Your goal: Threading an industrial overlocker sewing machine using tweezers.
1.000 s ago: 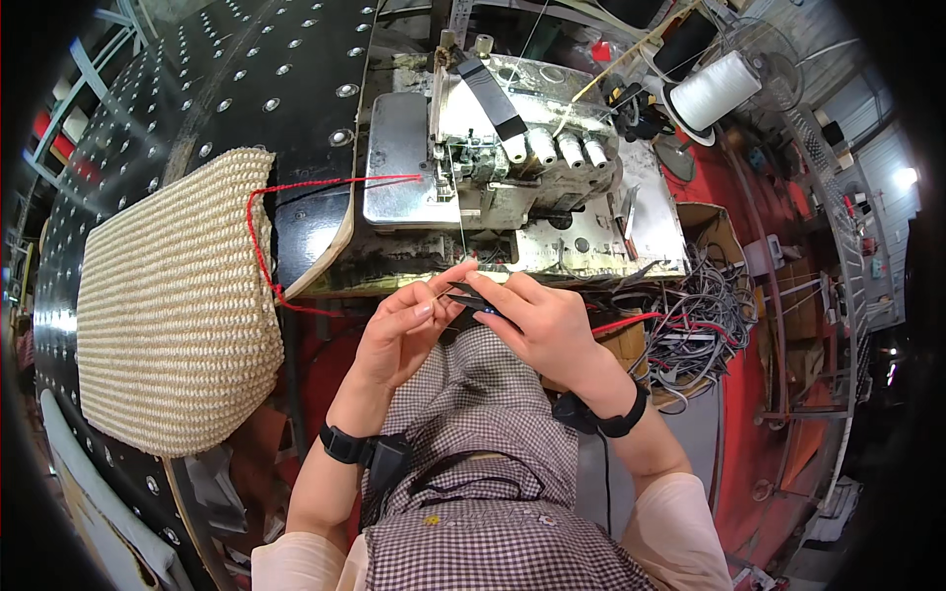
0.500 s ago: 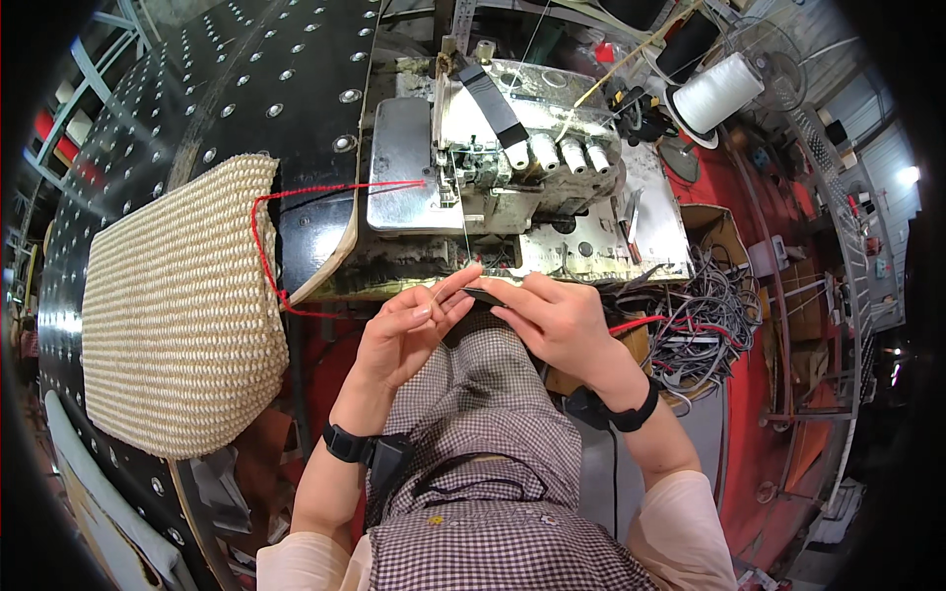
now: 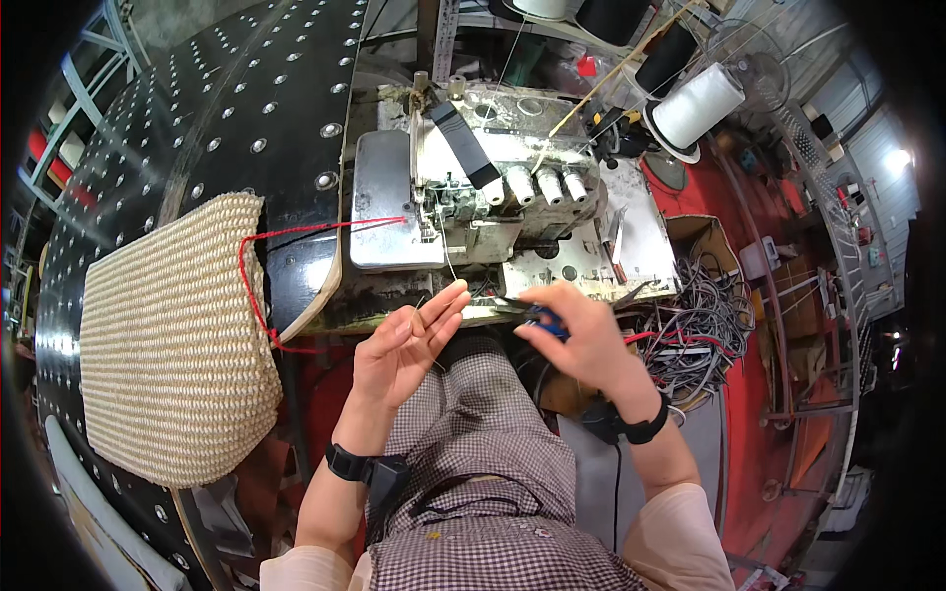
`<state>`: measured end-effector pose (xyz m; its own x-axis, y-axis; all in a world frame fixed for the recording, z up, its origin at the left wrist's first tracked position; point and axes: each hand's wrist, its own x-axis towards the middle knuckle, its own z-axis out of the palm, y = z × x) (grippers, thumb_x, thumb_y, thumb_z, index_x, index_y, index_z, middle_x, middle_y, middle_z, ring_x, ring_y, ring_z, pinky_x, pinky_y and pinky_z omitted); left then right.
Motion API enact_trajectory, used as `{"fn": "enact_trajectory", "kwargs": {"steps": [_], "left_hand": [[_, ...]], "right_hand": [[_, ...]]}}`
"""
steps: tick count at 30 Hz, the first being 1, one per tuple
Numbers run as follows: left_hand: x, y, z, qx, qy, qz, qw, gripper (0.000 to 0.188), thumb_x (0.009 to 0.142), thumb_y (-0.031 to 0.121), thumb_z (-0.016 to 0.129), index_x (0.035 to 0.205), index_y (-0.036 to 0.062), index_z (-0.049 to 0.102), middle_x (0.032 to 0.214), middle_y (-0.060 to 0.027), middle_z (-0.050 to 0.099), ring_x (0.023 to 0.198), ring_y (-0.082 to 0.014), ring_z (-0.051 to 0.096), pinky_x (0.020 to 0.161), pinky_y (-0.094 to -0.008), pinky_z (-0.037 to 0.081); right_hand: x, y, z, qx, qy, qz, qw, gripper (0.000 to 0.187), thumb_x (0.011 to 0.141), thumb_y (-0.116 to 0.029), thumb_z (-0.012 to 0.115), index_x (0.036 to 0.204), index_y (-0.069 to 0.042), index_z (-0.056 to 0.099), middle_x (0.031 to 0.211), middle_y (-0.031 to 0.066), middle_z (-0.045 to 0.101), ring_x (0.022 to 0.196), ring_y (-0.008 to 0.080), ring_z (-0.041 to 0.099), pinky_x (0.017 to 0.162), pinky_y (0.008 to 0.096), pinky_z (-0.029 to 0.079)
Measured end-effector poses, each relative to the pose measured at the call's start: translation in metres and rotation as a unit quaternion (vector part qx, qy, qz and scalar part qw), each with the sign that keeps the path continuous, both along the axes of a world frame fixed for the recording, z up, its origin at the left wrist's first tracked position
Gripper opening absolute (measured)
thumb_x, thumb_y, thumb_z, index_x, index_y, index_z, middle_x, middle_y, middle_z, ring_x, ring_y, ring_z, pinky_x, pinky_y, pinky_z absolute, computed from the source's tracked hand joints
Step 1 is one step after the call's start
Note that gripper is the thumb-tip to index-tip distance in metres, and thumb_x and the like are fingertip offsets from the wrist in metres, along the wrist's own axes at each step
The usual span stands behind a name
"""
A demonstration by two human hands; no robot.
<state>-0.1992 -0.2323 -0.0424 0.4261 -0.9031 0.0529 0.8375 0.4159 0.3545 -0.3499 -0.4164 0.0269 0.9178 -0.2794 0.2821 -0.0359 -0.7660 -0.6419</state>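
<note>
At the front edge of the overlock machine (image 3: 493, 207), your right hand (image 3: 581, 340) pinches small blue-handled snips (image 3: 545, 320); left hand (image 3: 409, 345) is open, fingers flat w/ a thin thread. Looks like thread trimming; next needs thread taut btw hands.

I see a small blue-handled tool (image 3: 545, 319), likely thread snips, pinched in my right hand (image 3: 581, 340) just below the sewing machine's front edge. A thin thread (image 3: 445, 258) runs down toward my open left hand (image 3: 404, 345).
</note>
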Motion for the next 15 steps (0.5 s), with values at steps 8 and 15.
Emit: {"fn": "enact_trajectory", "kwargs": {"steps": [8,15], "left_hand": [[0.001,-0.003,0.002,0.013,-0.012,0.000,1.000,0.018,0.085,0.016,0.061,0.073,0.0037,0.059,0.143,-0.0305,0.031,0.130,-0.0300,0.040,0.110,-0.0376,0.031],[0.001,-0.002,0.005,0.011,-0.005,-0.007,1.000,0.017,0.084,0.016,0.060,0.073,0.0035,0.060,0.143,-0.0306,0.031,0.131,-0.0298,0.039,0.110,-0.0379,0.031]], "right_hand": [[0.028,0.010,-0.020,-0.069,-0.075,0.054,0.993,0.033,0.078,-0.017,0.072,0.109,-0.011,0.060,0.081,0.0055,0.058,0.061,0.0210,0.061,0.052,0.0305,0.048],[0.035,0.009,-0.023,-0.102,-0.092,0.070,0.988,0.030,0.080,-0.019,0.069,0.108,-0.014,0.059,0.079,0.0037,0.056,0.060,0.0238,0.060,0.049,0.0336,0.046]]}}
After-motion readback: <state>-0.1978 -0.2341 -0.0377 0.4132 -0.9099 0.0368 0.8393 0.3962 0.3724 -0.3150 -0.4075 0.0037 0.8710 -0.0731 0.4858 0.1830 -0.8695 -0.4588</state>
